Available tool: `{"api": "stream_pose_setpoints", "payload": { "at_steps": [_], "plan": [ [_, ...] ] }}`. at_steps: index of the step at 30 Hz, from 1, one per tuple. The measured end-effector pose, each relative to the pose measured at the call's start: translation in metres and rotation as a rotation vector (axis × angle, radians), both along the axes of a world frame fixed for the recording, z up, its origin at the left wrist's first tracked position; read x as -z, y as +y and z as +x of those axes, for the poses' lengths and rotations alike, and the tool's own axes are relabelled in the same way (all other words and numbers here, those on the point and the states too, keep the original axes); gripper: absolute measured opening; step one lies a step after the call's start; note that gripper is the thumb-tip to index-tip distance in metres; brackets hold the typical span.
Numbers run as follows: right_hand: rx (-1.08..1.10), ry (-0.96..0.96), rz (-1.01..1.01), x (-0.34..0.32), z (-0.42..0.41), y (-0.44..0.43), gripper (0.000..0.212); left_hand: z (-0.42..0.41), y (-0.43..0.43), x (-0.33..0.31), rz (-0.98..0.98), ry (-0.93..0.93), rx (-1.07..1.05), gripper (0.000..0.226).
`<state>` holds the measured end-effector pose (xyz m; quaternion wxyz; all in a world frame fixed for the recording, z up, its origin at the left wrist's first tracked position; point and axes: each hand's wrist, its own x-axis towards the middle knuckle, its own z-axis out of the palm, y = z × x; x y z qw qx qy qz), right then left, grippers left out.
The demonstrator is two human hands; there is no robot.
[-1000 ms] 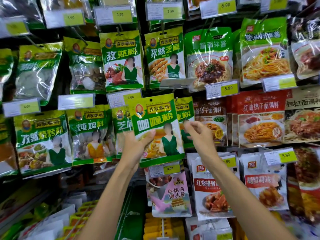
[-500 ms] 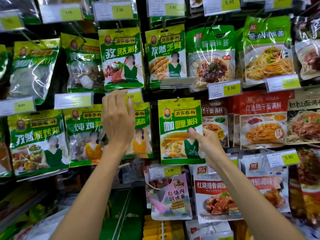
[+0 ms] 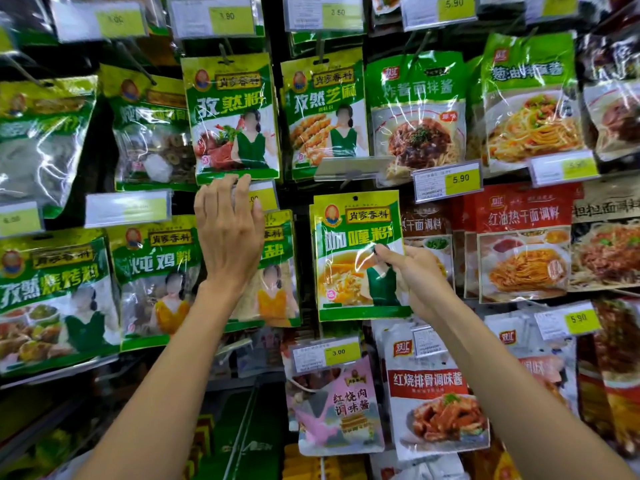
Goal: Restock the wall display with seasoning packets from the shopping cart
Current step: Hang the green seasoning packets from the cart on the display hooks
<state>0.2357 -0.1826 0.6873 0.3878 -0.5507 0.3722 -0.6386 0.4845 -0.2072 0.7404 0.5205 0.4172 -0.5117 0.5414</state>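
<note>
Your right hand pinches the glossy green-and-yellow curry seasoning packet by its right edge, thumb and fingers curled on it. The packet sits flat, just right of your left hand; cannot tell if its hang hole is hooked. Left hand is spread, fingers straight, holding nothing, fingertips at a yellow price tag. Judgement: this packet is nearly placed. The cart is out of view, so the remainder is unknown.

Place: a grocery shop was indicated.
Wall display: seasoning packets were hung in rows on metal pegs.
Price tags: yellow-and-white labels, marked 5.90 and 3.00, were clipped beneath the rows.
Stock: noodle-sauce pouches of one brand were ranged alongside, several deep.
</note>
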Motion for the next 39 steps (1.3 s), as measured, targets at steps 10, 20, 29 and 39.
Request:
{"api": "stream_pose_setpoints", "payload": {
  "at_steps": [10, 20, 29, 39],
  "plan": [
    [0.143, 0.053, 0.074, -0.007, 0.007, -0.015, 0.048, 0.000, 0.002, 0.000, 0.007, 0.009, 0.017, 0.034],
    [0.662, 0.306, 0.042, -0.003, 0.034, -0.047, 0.054, 0.002, 0.007, 0.000, 0.053, -0.017, 0.030, 0.035],
    [0.732, 0.491, 0.024, 0.000, 0.027, -0.038, 0.043, -0.004, 0.020, 0.003, 0.156, 0.011, 0.068, 0.039],
    [0.522, 0.354, -0.066, 0.101, -0.079, 0.077, 0.021, -0.122, 0.070, 0.123, 0.392, -0.007, 0.515, 0.027]
  ]
}}
